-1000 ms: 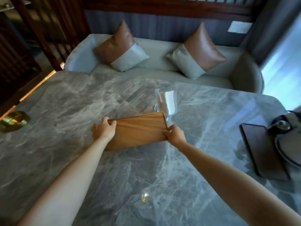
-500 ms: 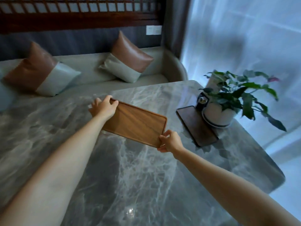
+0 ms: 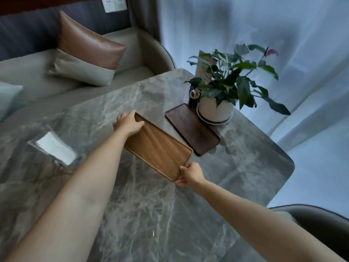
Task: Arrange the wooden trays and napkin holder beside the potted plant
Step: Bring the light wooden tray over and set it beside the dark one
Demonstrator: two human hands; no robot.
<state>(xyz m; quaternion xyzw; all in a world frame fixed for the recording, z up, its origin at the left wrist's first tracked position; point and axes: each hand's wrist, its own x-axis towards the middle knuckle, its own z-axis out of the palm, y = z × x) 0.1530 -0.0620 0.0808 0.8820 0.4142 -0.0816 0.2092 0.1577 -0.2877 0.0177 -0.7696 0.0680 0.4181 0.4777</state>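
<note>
Grey marble table [image 3: 151,214] fills most of the view, sofa with cushions behind, sheer curtain at right. Far left on the table: clear napkin holder [image 3: 54,148] with white napkins, well apart from the plant, blurred by the wide lens, base hard to read. Left hand [image 3: 128,122] is closed over the far short end of the light wooden tray [image 3: 158,148], thumb on top of the rim. Right hand [image 3: 189,174] pinches the near corner of the same tray; fingers underneath are hidden. Can't tell if the tray is resting on the table or just above it. It lies parallel to and near the dark wooden tray [image 3: 192,128], a strip of table between them. Dark tray sits just beside the potted plant [image 3: 215,108], looks already placed. Progress guess: one tray done, light tray nearly in position, napkin holder not yet moved. Small dark object [image 3: 193,97] behind the pot is partly covered by leaves, unidentifiable; a pale upright card behind the plant is also mostly hidden.
</note>
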